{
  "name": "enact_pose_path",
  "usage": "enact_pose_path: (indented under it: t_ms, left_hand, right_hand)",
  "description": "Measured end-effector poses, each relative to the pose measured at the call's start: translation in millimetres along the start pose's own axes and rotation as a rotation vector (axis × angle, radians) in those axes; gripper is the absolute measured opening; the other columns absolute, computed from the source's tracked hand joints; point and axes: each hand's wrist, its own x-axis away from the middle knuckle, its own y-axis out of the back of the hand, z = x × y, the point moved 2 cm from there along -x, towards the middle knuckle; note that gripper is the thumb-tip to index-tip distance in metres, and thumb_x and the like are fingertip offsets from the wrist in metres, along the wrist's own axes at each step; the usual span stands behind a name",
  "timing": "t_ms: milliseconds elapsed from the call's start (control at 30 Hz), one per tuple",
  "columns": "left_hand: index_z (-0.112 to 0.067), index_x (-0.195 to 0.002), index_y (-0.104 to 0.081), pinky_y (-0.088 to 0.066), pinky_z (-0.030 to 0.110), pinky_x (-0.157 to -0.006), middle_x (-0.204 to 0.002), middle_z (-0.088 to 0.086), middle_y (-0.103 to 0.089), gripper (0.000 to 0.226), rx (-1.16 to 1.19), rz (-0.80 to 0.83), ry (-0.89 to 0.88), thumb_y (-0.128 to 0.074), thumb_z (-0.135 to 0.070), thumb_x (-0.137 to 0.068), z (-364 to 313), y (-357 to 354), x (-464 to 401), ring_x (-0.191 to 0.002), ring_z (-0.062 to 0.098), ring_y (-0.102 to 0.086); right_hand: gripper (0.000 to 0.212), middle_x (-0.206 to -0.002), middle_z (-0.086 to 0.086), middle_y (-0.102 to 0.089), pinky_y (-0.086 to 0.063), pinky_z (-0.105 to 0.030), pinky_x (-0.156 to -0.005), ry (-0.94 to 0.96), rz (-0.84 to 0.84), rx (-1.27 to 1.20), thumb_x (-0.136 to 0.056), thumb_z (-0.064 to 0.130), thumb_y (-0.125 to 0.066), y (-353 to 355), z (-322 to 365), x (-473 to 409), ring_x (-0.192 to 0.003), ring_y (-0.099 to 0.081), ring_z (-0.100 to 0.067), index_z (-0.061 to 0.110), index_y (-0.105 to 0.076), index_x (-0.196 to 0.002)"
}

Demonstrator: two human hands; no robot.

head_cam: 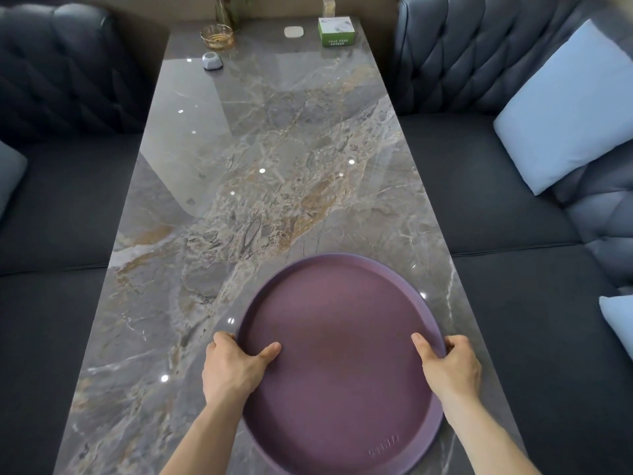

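Observation:
A large round purple tray (342, 303) lies empty at the near right of a grey marble table (239, 166). My left hand (233, 365) grips the tray's left rim, thumb on the inside and fingers curled under the edge. My right hand (452, 365) grips the right rim the same way, thumb lying inside the tray. Whether the tray rests on the table or is slightly lifted I cannot tell.
At the table's far end stand an amber glass bowl (217, 36), a small grey gadget (212, 61), a white coaster-like pad (294, 31), a green and white box (336, 31) and bottles. Dark sofas flank both sides, with a light blue cushion (568, 108) on the right.

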Motion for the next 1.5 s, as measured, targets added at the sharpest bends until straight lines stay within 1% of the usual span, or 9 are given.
enact_pose_path:
  t_ms: [167, 433, 567, 633, 733, 1000, 1133, 1433, 1500]
  left_hand:
    - [-0.02, -0.094, -0.052, -0.05, 0.042, -0.082, -0.095, -0.004, -0.063, 0.069, 0.115, 0.011, 0.039, -0.069, -0.076, -0.058, 3, 8, 3, -0.087, 0.025, -0.061]
    - [-0.024, -0.107, -0.052, -0.049, 0.046, -0.091, -0.113, 0.004, -0.066, 0.038, 0.374, -0.031, -0.061, -0.06, -0.054, -0.085, -18, 54, 18, -0.101, 0.031, -0.062]
    - [-0.026, -0.11, -0.048, -0.053, 0.043, -0.081, -0.106, 0.001, -0.066, 0.026, 0.544, -0.004, -0.116, -0.06, -0.039, -0.091, -46, 105, 33, -0.09, 0.025, -0.064]
    - [-0.022, -0.125, -0.047, -0.052, 0.036, -0.074, -0.115, 0.001, -0.064, 0.033, 0.643, 0.02, -0.174, -0.059, -0.028, -0.094, -60, 134, 42, -0.09, 0.018, -0.064]
    - [-0.028, -0.147, -0.038, -0.045, 0.036, -0.103, -0.134, -0.011, -0.049, 0.055, 0.716, -0.009, -0.329, -0.057, -0.015, -0.096, -78, 183, 60, -0.117, 0.013, -0.054]
    - [-0.026, -0.143, -0.048, -0.048, 0.033, -0.094, -0.123, -0.003, -0.063, 0.048, 0.812, -0.134, -0.491, -0.056, -0.021, -0.096, -101, 305, 99, -0.107, 0.019, -0.063]
    - [-0.031, -0.138, -0.053, -0.052, 0.043, -0.098, -0.122, -0.002, -0.067, 0.044, 0.882, -0.112, -0.515, -0.058, -0.027, -0.094, -90, 346, 116, -0.107, 0.022, -0.065]
    - [-0.023, -0.129, -0.06, -0.056, 0.037, -0.081, -0.11, 0.001, -0.07, 0.032, 0.907, 0.037, -0.623, -0.055, -0.023, -0.097, -94, 346, 154, -0.097, 0.022, -0.068]
    - [-0.021, -0.132, -0.059, -0.056, 0.042, -0.09, -0.118, 0.005, -0.069, 0.034, 0.891, 0.12, -0.67, -0.054, -0.021, -0.098, -108, 329, 169, -0.103, 0.026, -0.067]
  right_hand:
    - [0.05, -0.086, -0.001, -0.061, -0.048, -0.04, -0.074, -0.02, 0.035, 0.079, -0.08, 0.058, -0.068, 6, 1, -2, -0.084, -0.056, -0.028, 0.014, -0.055, -0.1]
    - [0.048, -0.094, 0.0, -0.062, -0.05, -0.039, -0.07, 0.041, 0.179, -0.11, -0.081, 0.059, -0.064, 37, 56, -8, -0.082, -0.06, -0.019, 0.016, -0.055, -0.099]
    - [0.039, -0.105, -0.003, -0.064, -0.05, -0.041, -0.083, 0.152, 0.317, -0.196, -0.089, 0.054, -0.058, 62, 112, 1, -0.092, -0.061, -0.017, 0.018, -0.056, -0.103]
    - [0.045, -0.121, 0.0, -0.06, -0.048, -0.042, -0.094, 0.233, 0.356, -0.239, -0.09, 0.052, -0.058, 78, 143, 11, -0.106, -0.06, -0.018, 0.02, -0.05, -0.122]
    - [0.068, -0.151, 0.005, -0.04, -0.038, -0.037, -0.107, 0.385, 0.362, -0.302, -0.091, 0.049, -0.059, 108, 192, 38, -0.136, -0.043, -0.019, 0.027, -0.031, -0.148]
    - [0.061, -0.149, 0.0, -0.045, -0.042, -0.04, -0.106, 0.577, 0.204, -0.469, -0.091, 0.041, -0.063, 176, 280, 129, -0.132, -0.047, -0.022, 0.023, -0.041, -0.146]
    - [0.063, -0.151, -0.002, -0.043, -0.043, -0.046, -0.107, 0.585, 0.149, -0.486, -0.091, 0.042, -0.063, 198, 296, 173, -0.134, -0.047, -0.027, 0.023, -0.04, -0.147]
    - [0.059, -0.147, -0.001, -0.047, -0.044, -0.041, -0.102, 0.497, -0.03, -0.533, -0.091, 0.039, -0.064, 257, 244, 234, -0.129, -0.049, -0.025, 0.02, -0.044, -0.143]
    - [0.056, -0.141, 0.002, -0.048, -0.044, -0.037, -0.097, 0.456, -0.103, -0.56, -0.091, 0.039, -0.065, 281, 218, 239, -0.125, -0.05, -0.021, 0.02, -0.047, -0.14]
